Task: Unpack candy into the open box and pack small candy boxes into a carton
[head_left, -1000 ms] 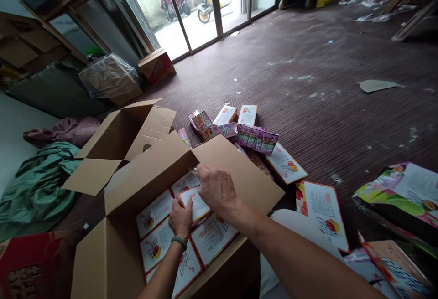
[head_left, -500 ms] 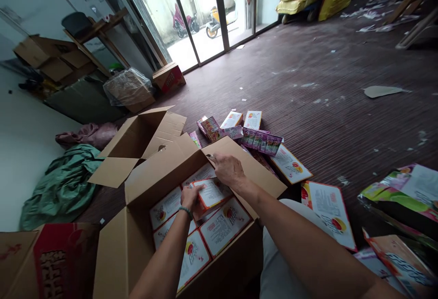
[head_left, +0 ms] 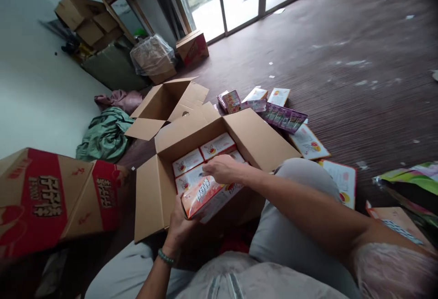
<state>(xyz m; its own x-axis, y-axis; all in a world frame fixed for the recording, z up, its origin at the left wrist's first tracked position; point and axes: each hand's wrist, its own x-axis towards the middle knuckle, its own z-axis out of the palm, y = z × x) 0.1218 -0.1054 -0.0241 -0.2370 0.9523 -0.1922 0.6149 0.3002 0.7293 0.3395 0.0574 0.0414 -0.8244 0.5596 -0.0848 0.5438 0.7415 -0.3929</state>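
Observation:
My left hand (head_left: 179,224) grips one end of an orange-and-white printed product box (head_left: 201,195), tilted over the near side of an open cardboard carton (head_left: 148,198). Above the carton, my right hand (head_left: 224,169) is closed, its fingers curled near the upper edge of that box; whatever they hold is too hidden to name. Inside the carton, several similar white boxes (head_left: 187,162) with orange edges lie side by side, partly covered by my right hand and the tilted box.
Behind stands another open carton (head_left: 152,103). Loose purple packs (head_left: 285,117) and white boxes (head_left: 310,141) lie on the floor to the right. A red-and-brown printed carton (head_left: 65,198) is at left, near a green cloth heap (head_left: 102,132). Glass doors (head_left: 239,7) are beyond.
My left hand has drawn a product box toward me, out to the carton's near side. My right hand has left the carton's far right edge and come nearer. The view has shifted.

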